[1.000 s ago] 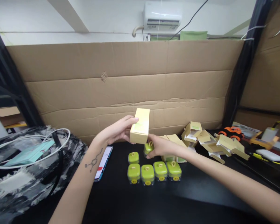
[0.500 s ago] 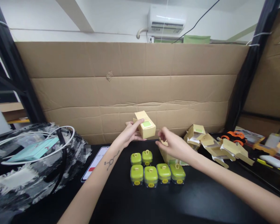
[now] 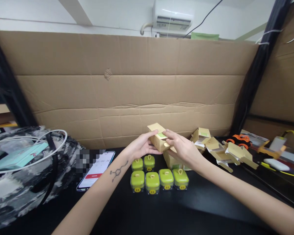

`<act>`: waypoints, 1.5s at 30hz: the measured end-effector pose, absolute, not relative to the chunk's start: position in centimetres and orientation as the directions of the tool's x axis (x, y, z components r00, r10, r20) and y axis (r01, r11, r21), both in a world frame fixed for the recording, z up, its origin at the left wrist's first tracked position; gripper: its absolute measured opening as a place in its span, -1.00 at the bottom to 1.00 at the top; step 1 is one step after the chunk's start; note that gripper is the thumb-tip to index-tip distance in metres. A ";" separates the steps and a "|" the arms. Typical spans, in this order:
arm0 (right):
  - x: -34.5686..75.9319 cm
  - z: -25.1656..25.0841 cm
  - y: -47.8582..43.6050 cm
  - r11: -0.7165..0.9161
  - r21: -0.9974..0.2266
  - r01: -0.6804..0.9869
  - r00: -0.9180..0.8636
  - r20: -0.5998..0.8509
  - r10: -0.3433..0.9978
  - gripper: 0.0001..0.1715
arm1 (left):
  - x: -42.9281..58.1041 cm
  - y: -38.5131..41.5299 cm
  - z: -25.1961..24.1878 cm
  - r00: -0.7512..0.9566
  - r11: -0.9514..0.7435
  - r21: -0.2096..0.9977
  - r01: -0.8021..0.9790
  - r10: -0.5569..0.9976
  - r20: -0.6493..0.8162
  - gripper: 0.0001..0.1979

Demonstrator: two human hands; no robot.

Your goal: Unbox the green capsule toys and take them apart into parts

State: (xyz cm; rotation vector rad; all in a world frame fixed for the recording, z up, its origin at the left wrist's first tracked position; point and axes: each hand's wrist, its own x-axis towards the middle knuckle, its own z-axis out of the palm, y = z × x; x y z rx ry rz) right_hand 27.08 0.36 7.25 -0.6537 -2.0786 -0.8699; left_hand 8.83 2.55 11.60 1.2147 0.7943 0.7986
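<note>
My left hand (image 3: 142, 144) is closed around a small tan cardboard box (image 3: 157, 142) with a green label, thumb on top and fingers underneath. Its far flap stands up. At the near right end of this box, the fingers of my right hand (image 3: 182, 146) grip its edge, partly hiding it. Below the hands, several small clear containers with green lids (image 3: 152, 181) and yellow labels stand in two rows on the black table (image 3: 142, 215). Other tan boxes (image 3: 171, 160) stand beneath my right hand, partly covered by it.
Opened tan cartons (image 3: 219, 148) lie heaped at the right, near an orange toy vehicle (image 3: 239, 141). A phone (image 3: 98, 168) lies left of the containers, beside a black-and-white fabric item (image 3: 22, 195) with a teal box (image 3: 22, 158) and white cable. A cardboard wall (image 3: 137, 91) closes off the back.
My right hand has moved from beside the box onto its near end. The box has come lower in the view and turned slightly. The camera view has shifted a little.
</note>
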 end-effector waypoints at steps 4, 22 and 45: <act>27.0 7.9 -0.6 0.603 0.460 0.651 -0.619 0.782 0.071 -0.89 | 9.1 2.8 10.9 0.370 0.050 0.990 -0.134 0.929 0.003 -0.66; 41.9 10.4 -0.8 -0.051 0.237 0.970 -0.154 0.765 0.625 -0.65 | 9.9 1.8 11.8 0.310 -0.227 0.974 0.000 0.926 0.216 -0.73; 29.3 9.7 2.2 0.550 0.029 0.835 -0.550 0.107 0.829 -0.48 | 9.5 1.7 9.7 0.573 -0.522 0.789 0.324 0.772 0.275 -0.58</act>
